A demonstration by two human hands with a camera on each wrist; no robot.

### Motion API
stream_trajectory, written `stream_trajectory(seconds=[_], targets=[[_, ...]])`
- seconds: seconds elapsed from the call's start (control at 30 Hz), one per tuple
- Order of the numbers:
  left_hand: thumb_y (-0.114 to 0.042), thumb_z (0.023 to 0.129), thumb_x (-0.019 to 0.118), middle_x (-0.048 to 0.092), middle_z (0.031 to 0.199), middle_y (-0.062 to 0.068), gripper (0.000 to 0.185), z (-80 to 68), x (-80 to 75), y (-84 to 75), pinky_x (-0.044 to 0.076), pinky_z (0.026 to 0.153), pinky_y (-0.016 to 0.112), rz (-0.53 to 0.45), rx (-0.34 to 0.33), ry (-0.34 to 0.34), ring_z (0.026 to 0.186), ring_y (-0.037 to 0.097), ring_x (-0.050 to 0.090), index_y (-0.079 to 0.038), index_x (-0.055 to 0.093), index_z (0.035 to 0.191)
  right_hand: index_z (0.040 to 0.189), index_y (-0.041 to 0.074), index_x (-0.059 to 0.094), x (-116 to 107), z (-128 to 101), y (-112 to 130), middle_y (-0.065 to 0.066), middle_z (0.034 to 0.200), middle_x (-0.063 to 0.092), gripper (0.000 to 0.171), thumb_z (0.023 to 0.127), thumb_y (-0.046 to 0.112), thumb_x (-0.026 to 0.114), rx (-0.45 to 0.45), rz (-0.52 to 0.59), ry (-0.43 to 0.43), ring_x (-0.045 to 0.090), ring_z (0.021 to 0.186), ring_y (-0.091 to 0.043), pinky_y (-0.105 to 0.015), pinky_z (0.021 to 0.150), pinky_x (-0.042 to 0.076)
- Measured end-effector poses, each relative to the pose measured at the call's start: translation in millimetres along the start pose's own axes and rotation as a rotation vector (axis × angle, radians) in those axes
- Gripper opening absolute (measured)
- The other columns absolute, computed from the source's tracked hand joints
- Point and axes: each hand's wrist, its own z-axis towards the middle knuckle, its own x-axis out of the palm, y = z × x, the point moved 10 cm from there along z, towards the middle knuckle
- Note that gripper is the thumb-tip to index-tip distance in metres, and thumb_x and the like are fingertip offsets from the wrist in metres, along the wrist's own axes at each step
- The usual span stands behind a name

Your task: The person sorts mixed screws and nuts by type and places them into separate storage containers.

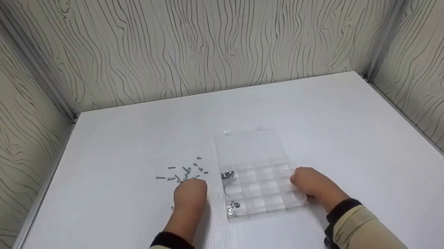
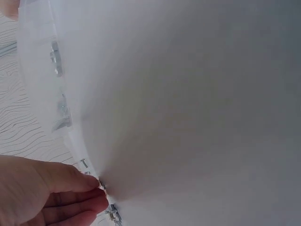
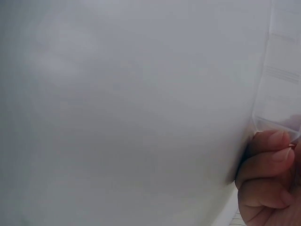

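Observation:
A clear plastic compartment box (image 1: 256, 189) lies with its lid (image 1: 249, 147) folded back on the white table. My right hand (image 1: 313, 181) grips the box's right edge; in the right wrist view the curled fingers (image 3: 265, 165) are at its corner. My left hand (image 1: 190, 195) is low over the near side of a loose group of screws (image 1: 186, 170), left of the box. In the left wrist view thumb and forefinger (image 2: 77, 181) come together right at a small metal piece (image 2: 102, 184); I cannot tell whether they hold it.
Nuts (image 1: 231, 208) lie in the box's front left compartment, and more metal fasteners (image 1: 227, 175) in the back left one. A small nut (image 1: 173, 208) lies left of my left wrist. Wood-patterned walls (image 1: 205, 27) stand behind and beside the table (image 1: 114, 134).

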Motion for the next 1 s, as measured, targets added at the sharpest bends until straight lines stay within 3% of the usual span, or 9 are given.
stream_trajectory(seconds=[0.17,0.37,0.53,0.7,1.0], targets=[[-0.025,0.090,0.051,0.065,0.082,0.012,0.025,0.0,0.4,8.0,0.054,0.070,0.036,-0.068,-0.033,0.037,0.080,0.023,0.064,-0.005,0.066,0.088,0.094,-0.004,0.053,0.7,0.9,-0.6,-0.011,0.068,0.050,0.024,0.092,0.014,0.036,0.008,0.006,0.006,0.045,0.048,-0.018,-0.024,0.037,0.038],[-0.011,0.088,0.052,0.062,0.104,0.014,0.020,-3.0,1.9,16.1,0.048,0.088,0.039,-0.184,-0.042,0.092,0.102,0.027,0.058,-0.003,0.062,0.104,0.091,-0.002,0.053,-0.9,-0.9,1.2,-0.010,0.071,0.051,0.023,0.092,0.014,0.037,-0.011,-0.024,0.001,0.047,0.056,-0.020,-0.025,0.044,0.040],[-0.012,0.088,0.052,0.062,0.094,0.012,0.014,-1.5,1.9,19.3,0.050,0.084,0.037,-0.212,-0.030,0.065,0.093,0.025,0.060,-0.005,0.063,0.095,0.086,-0.001,0.054,-3.2,-2.7,6.7,-0.009,0.073,0.050,0.023,0.092,0.013,0.038,-0.059,-0.089,-0.017,0.047,0.064,-0.021,-0.027,0.053,0.041],[-0.013,0.089,0.053,0.062,0.089,0.010,0.013,1.6,4.6,22.5,0.051,0.080,0.036,-0.211,-0.040,0.062,0.088,0.024,0.060,-0.006,0.063,0.090,0.087,-0.002,0.053,-2.4,-2.6,6.1,-0.009,0.073,0.050,0.022,0.092,0.014,0.038,-0.052,-0.077,-0.015,0.048,0.063,-0.021,-0.027,0.051,0.041],[-0.014,0.092,0.046,0.062,0.096,0.012,0.019,0.2,10.3,21.6,0.048,0.087,0.038,-0.236,-0.035,0.088,0.096,0.026,0.059,-0.006,0.061,0.101,0.091,-0.003,0.053,-2.0,-2.3,3.7,-0.010,0.071,0.050,0.023,0.092,0.014,0.037,-0.028,-0.040,-0.009,0.048,0.058,-0.021,-0.026,0.044,0.040]])
